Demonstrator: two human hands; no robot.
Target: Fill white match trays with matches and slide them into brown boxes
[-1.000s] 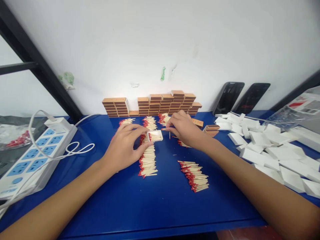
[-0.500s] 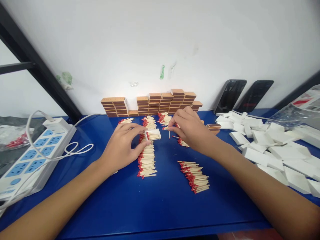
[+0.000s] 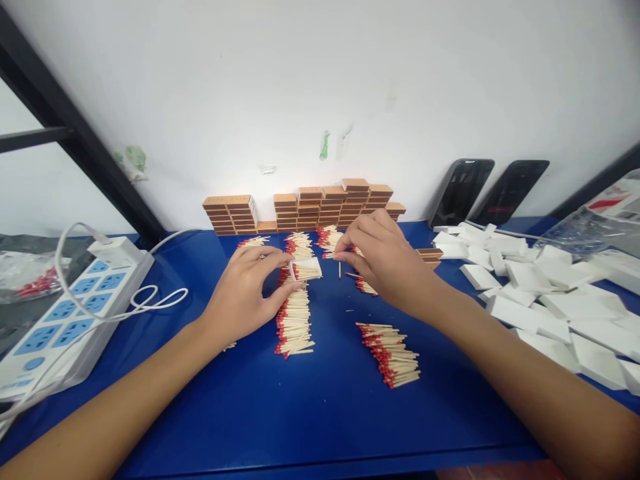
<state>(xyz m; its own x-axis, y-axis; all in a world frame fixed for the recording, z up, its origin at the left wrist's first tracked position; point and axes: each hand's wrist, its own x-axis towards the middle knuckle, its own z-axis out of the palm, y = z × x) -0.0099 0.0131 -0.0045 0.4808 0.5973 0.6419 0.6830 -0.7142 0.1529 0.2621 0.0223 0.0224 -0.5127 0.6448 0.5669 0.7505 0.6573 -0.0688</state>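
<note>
My left hand (image 3: 253, 283) pinches a small white matchbox tray (image 3: 314, 263) between thumb and fingers. Red-tipped matches (image 3: 306, 272) lie inside it. The tray is over a long pile of matches (image 3: 294, 320). To its right, my right hand (image 3: 373, 253) has thumb and fingertips pressed together at the edge of a match pile (image 3: 327, 239); what is between them is too small to make out. Just below those fingertips is a single match (image 3: 340, 270). Part of another match pile (image 3: 367, 284) shows beneath my right hand.
Stacked brown matchboxes (image 3: 327, 208) line the wall. A separate match pile (image 3: 390, 353) lies nearer the front. Many white trays (image 3: 545, 293) are heaped at right, below two dark phones (image 3: 460, 193) leaning on the wall. A power strip (image 3: 75, 313) with white cables sits at left.
My right hand has shifted very slightly up and left at the fingertips. My left hand and the tray stay in place.
</note>
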